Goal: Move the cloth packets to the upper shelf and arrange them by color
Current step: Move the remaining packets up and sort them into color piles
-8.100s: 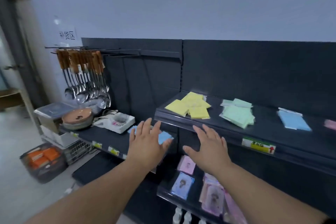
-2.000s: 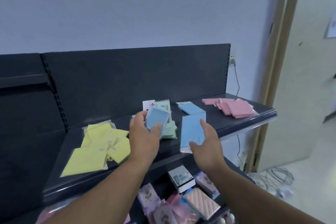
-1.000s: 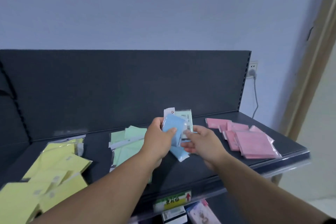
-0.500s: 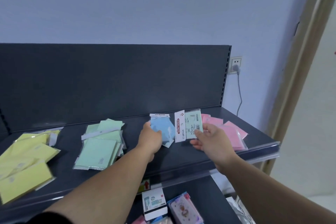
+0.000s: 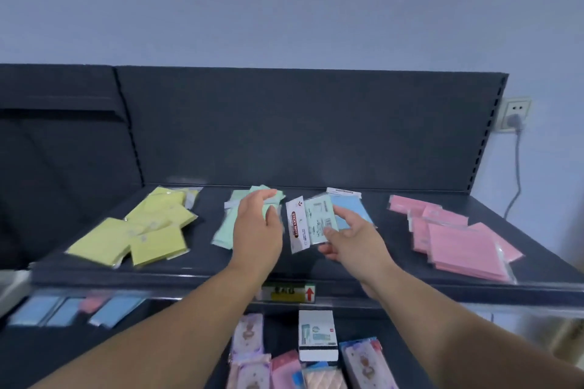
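Note:
On the dark upper shelf (image 5: 316, 275) lie four groups of packets: yellow packets (image 5: 139, 230) at the left, green packets (image 5: 226, 230) left of centre, blue packets (image 5: 349, 207) right of centre, pink packets (image 5: 458, 240) at the right. My right hand (image 5: 354, 240) pinches a pale green packet (image 5: 311, 224) with a white label strip, held upright in front of the blue ones. My left hand (image 5: 257, 230) hovers over the green pile with relaxed fingers and holds nothing.
More blue packets (image 5: 117, 309) and a pink one (image 5: 91, 303) lie on the lower shelf at the left. Below centre stand a white box (image 5: 316, 335) and patterned packets (image 5: 249, 335). A price label (image 5: 289, 292) sits on the shelf edge. A wall socket (image 5: 513, 114) holds a plug.
My left hand has let go of the blue packet, which now lies with the blue ones, and moved left over the green pile. My right hand still holds the labelled green packet.

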`<state>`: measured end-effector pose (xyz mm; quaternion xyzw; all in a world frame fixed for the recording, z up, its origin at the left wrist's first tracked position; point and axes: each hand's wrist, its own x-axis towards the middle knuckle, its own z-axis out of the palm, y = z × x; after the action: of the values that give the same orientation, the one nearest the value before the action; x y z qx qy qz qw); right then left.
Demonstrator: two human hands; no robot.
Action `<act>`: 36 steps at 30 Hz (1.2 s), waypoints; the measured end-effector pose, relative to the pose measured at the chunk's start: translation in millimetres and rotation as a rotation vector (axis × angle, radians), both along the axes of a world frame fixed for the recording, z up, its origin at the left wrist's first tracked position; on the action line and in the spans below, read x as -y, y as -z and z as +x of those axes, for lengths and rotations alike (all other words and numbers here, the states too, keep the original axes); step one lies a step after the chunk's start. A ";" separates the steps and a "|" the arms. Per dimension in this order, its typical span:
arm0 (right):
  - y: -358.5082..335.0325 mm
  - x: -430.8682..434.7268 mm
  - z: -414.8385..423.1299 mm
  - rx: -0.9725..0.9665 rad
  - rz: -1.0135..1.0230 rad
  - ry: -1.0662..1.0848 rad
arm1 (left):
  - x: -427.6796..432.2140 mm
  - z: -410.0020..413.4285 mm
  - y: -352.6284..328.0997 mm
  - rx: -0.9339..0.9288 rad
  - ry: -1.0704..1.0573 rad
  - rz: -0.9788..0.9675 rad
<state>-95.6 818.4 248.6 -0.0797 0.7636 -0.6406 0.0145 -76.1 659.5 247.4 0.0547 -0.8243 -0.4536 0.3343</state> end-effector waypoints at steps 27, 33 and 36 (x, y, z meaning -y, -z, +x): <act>-16.8 166.7 47.1 -0.385 0.820 0.012 | 163.5 74.4 1.2 0.382 -0.012 -0.583; -20.6 269.8 85.6 -0.458 0.817 -0.079 | 269.0 122.4 -5.4 0.403 -0.202 -0.594; -18.0 325.4 107.1 -0.475 0.814 -0.135 | 327.9 155.8 -4.0 0.472 -0.302 -0.584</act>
<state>11.5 493.0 266.6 -0.2613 0.9278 -0.2508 -0.0889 79.7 331.7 251.4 0.1804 -0.9553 -0.1212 0.2003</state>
